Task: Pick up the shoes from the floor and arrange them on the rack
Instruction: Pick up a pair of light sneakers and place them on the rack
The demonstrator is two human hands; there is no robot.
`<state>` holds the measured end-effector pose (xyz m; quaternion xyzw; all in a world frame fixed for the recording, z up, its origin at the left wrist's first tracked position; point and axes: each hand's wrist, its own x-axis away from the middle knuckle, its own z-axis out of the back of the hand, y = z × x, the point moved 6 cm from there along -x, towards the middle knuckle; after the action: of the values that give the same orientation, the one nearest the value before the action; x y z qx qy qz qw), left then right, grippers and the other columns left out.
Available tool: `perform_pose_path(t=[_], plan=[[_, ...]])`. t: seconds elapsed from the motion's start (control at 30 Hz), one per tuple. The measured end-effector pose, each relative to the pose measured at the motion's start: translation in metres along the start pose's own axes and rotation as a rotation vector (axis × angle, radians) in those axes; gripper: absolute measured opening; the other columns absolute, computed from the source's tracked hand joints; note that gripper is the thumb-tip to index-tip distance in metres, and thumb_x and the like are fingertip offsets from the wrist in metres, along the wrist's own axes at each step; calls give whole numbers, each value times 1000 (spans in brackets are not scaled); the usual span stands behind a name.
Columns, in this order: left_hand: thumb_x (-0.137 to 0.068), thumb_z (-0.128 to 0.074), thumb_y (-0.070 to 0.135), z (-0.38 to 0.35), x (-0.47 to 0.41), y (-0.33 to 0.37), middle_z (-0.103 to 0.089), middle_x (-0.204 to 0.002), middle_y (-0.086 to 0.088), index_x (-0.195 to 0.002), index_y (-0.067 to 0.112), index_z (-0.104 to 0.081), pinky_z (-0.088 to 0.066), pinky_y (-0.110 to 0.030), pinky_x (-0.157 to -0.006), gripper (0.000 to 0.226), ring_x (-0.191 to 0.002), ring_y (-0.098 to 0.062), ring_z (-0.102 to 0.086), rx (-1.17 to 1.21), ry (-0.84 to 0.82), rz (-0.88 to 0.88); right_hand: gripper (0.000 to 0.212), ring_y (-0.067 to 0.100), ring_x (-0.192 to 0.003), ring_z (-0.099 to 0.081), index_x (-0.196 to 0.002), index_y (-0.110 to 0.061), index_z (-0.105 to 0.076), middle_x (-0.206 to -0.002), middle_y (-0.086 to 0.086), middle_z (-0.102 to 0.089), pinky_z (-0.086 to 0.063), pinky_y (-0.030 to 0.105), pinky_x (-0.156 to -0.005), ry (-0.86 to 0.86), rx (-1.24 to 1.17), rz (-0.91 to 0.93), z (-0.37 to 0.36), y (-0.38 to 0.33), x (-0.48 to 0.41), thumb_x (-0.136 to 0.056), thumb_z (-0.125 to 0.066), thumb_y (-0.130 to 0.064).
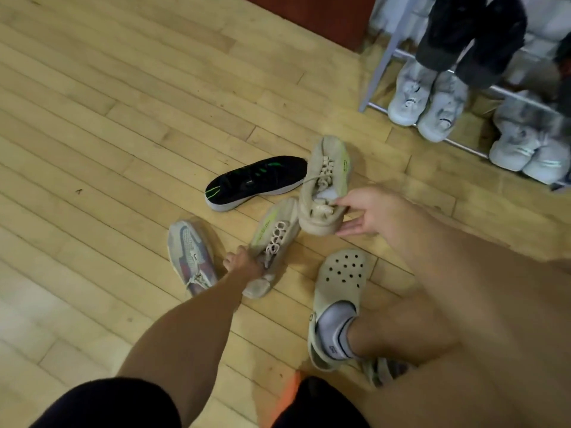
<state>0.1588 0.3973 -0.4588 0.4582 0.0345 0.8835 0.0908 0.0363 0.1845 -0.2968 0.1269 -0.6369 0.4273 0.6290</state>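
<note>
My left hand (244, 264) is down low, fingers curled round the side of a tan sneaker (273, 242) that lies on the wooden floor (123, 118). My right hand (367, 211) grasps the second tan sneaker (324, 180) at its heel, thumb hooked into the opening and fingers under the sole, its toe pointing away from me. I can't tell whether that one is clear of the boards. The two tan sneakers touch where they meet.

Just past them lies a black shoe (256, 182) with green marks, on its side, its toe end up against the second tan sneaker. Left of my left hand, close beside my wrist, sits a grey and purple sneaker (191, 257). My own foot in a pale clog (340, 279) is planted just right of the tan sneaker.

The rack (383, 57) stands at the upper right. Its bottom level holds a white pair (426, 97) and another white pair (528, 146) further right, toes poking out toward me. A dark pair (469, 35) sits on the level above, overhanging the first white pair. A red-brown wall (309, 13) runs behind.
</note>
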Motion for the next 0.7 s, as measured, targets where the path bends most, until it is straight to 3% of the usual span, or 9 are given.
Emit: perform_pose_path(t=[0.07,0.1,0.17,0.2,0.27,0.3,0.43,0.6,0.7], plan=[[-78,-68,26,-3,1,0,-45,-120,-16,-124,6,-40,-44,-42,-91,58,-112,-33,-46,88,-73,15,30,37,-86,-62,-123,-3,-50,-131,16,-52,-53,46,-69,-5,17,0,0,3,-1,-94,-56,-8],[-80,-63,15,-3,4,1,-50,-106,-15,-115,4,-46,-48,-40,-82,40,-97,-29,-51,202,-111,16,31,36,-82,-61,-123,-3,-50,-131,16,-53,-54,47,-68,-9,22,3,0,4,-1,-93,-56,-7],[-84,-52,0,-8,11,2,-52,-83,-12,-90,2,-55,-52,-38,-70,7,-71,-22,-50,470,-211,49,36,39,-99,-62,-127,-2,-49,-134,18,-51,-54,49,-76,-14,12,11,0,3,4,-92,-57,-4],[-85,-53,-3,-10,17,6,-53,-79,-11,-83,2,-56,-54,-38,-67,6,-66,-21,-50,571,-261,54,39,40,-110,-59,-128,-2,-48,-136,18,-50,-53,51,-82,-12,0,21,1,1,8,-91,-58,-3],[-84,-61,-2,-11,31,18,-62,-89,-15,-89,-2,-60,-58,-41,-66,5,-72,-24,-58,739,-343,22,40,39,-117,-56,-129,-1,-49,-136,18,-51,-52,52,-90,0,-28,53,5,-3,18,-90,-58,0],[-84,-64,-1,-10,39,24,-64,-98,-17,-98,-4,-60,-60,-42,-66,15,-81,-27,-63,805,-373,2,39,38,-117,-57,-128,-1,-50,-135,18,-52,-52,53,-91,14,-31,75,7,-5,24,-90,-58,1],[-79,-71,2,12,70,58,-65,-109,-17,-115,2,-52,-60,-43,-65,41,-100,-34,-65,966,-355,-135,36,37,-116,-56,-124,-2,-54,-131,18,-55,-52,50,-76,80,19,164,26,-18,49,-89,-59,2],[-74,-75,5,87,114,119,-69,-95,-11,-101,8,-62,-58,-36,-60,31,-88,-26,-68,883,-211,-420,34,42,-112,-57,-123,1,-52,-126,22,-55,-53,54,-77,216,7,286,80,-41,90,-90,-57,3],[-76,-73,3,126,149,164,-67,-90,-13,-92,10,-60,-58,-38,-62,22,-79,-25,-66,874,-153,-539,29,40,-94,-63,-118,-1,-53,-112,22,-59,-55,58,-77,320,-34,384,128,-56,122,-89,-56,3]])
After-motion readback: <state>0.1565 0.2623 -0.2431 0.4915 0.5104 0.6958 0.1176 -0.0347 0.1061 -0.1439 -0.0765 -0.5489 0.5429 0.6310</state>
